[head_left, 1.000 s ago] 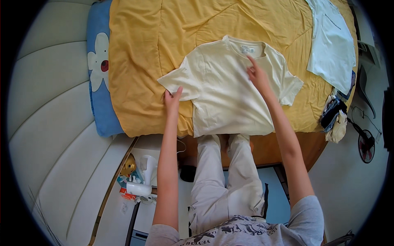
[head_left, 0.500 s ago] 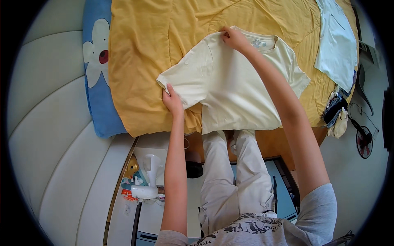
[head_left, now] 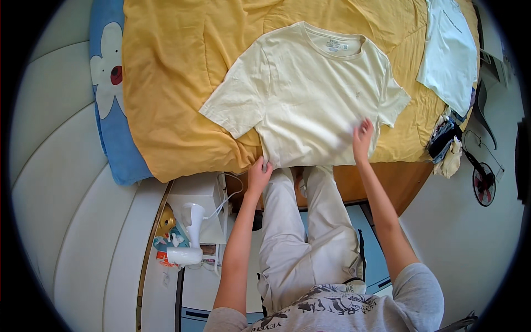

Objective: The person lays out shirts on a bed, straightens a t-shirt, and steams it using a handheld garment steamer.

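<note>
A cream short-sleeved T-shirt [head_left: 315, 99] lies spread face up on the yellow quilt [head_left: 171, 88], its collar toward the far side. Both sleeves are laid out to the sides. At the lower left corner of its hem, my left hand [head_left: 259, 176] is closed, pinching the fabric at the bed's near edge. My right hand [head_left: 362, 141] is over the shirt's lower right part, fingers apart and slightly blurred, holding nothing. Whether it touches the cloth I cannot tell.
A pale blue T-shirt [head_left: 449, 58] lies at the far right, with a pile of folded clothes [head_left: 445, 141] beside it. A blue pillow [head_left: 126, 163] with a white flower is at left. Below stand a white hair-dryer-like appliance [head_left: 188, 254] and a white cabinet [head_left: 196, 193]. A fan [head_left: 484, 185] hangs at right.
My left hand has left the sleeve and moved down to the hem corner. My right hand has let go of the collar and come down over the lower right. The shirt now lies flatter.
</note>
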Action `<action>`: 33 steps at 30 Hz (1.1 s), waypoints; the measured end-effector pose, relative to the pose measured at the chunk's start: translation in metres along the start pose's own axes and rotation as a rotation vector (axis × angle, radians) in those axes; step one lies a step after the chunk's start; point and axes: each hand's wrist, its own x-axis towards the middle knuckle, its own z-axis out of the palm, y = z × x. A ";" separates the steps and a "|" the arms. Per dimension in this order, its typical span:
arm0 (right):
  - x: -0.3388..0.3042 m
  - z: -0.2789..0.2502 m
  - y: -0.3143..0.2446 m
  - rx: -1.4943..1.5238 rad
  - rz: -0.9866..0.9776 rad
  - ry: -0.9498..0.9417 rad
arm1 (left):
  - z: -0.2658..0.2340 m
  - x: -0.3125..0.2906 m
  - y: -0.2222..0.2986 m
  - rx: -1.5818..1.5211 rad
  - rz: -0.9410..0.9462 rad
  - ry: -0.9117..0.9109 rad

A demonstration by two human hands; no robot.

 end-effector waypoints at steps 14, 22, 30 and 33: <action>-0.022 -0.093 0.124 0.107 0.350 0.063 | -0.038 0.043 0.083 0.811 -0.164 -0.277; 0.177 -0.101 0.093 -0.184 -0.327 0.423 | 0.020 0.214 0.241 -0.265 0.307 -0.050; 0.249 -0.136 0.086 -0.243 -0.204 -0.339 | 0.050 0.292 0.322 -0.321 -0.118 -0.163; 0.244 -0.145 0.085 -0.113 -0.041 -0.404 | 0.050 0.303 0.323 -0.588 -0.054 -0.054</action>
